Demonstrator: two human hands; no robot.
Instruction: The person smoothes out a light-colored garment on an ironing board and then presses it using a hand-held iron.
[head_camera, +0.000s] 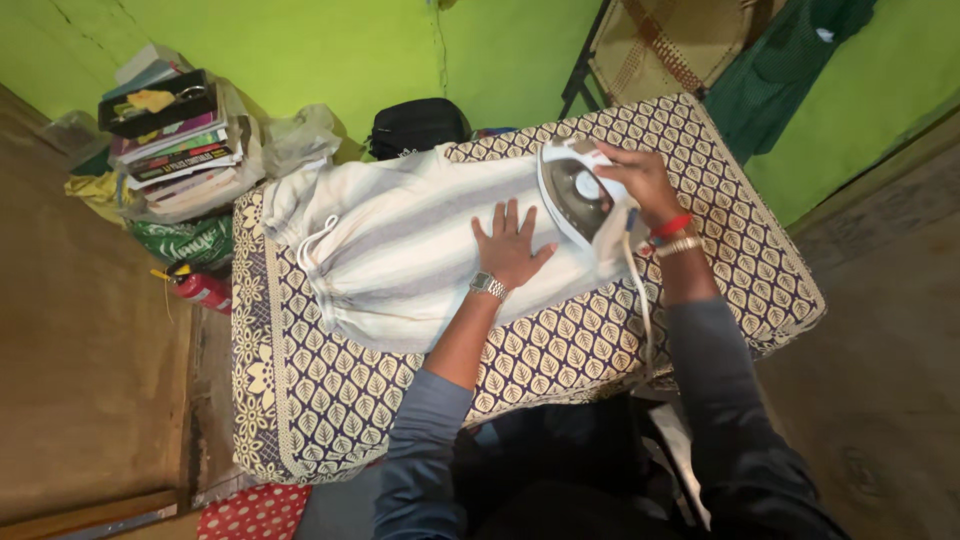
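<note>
Person ironing a striped garment on a patterned cloth-covered surface.
The left hand (510, 247) lies flat on the pale striped garment (400, 245); the right hand (640, 180) grips a white iron (578, 195) tilted beside it.

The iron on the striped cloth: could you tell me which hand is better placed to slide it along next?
The right hand, probably: it already grips the iron, while the left hand lies flat on the striped cloth, pressing it down.
</note>
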